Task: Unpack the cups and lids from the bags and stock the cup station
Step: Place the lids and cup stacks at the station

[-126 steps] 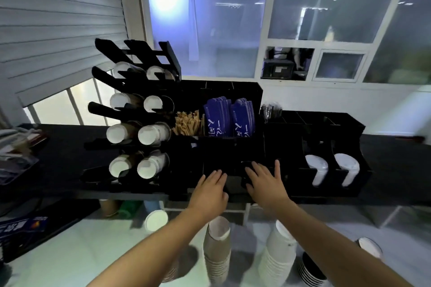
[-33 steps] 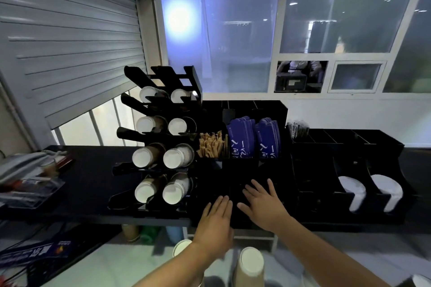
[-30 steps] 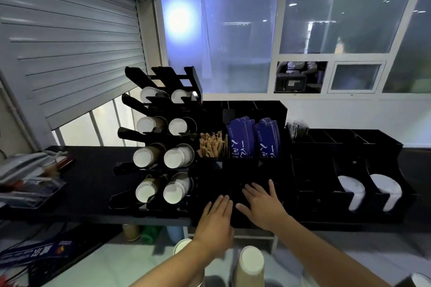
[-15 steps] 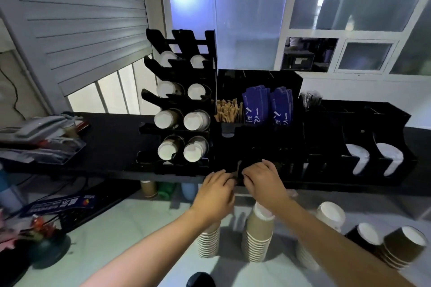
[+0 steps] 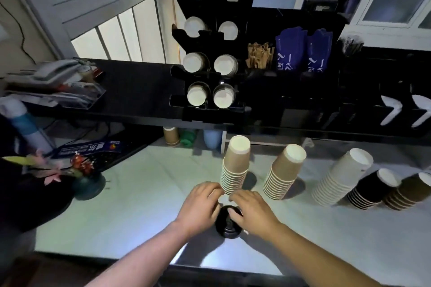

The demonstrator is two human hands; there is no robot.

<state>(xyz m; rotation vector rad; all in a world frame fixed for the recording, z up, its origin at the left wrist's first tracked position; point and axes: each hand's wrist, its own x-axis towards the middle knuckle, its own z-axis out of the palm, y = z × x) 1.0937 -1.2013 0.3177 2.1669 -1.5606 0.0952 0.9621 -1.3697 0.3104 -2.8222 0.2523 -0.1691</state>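
A stack of black lids (image 5: 228, 226) stands on the pale lower counter (image 5: 140, 205) near its front edge. My left hand (image 5: 199, 206) curls round the stack's left side, and my right hand (image 5: 253, 211) grips its top and right side. Just behind the hands, upside-down cup stacks stand in a row: two brown stacks (image 5: 235, 165) (image 5: 284, 172), a white one (image 5: 342, 177), a black one (image 5: 373, 190) and a dark brown one (image 5: 408, 191). The black cup rack (image 5: 211, 72) on the upper shelf holds white-bottomed cups. White lids (image 5: 391, 109) sit in the holder at the right.
Blue sleeves (image 5: 290, 51) and wooden stirrers (image 5: 260, 53) fill the black organizer on the shelf. A dark flower pot (image 5: 88, 187) stands at the left of the counter. A clear tray of papers (image 5: 56, 91) lies on the shelf's left end.
Both hands have dropped from the black organizer on the shelf to the lower counter and closed round the black lids. The view has tilted downward.
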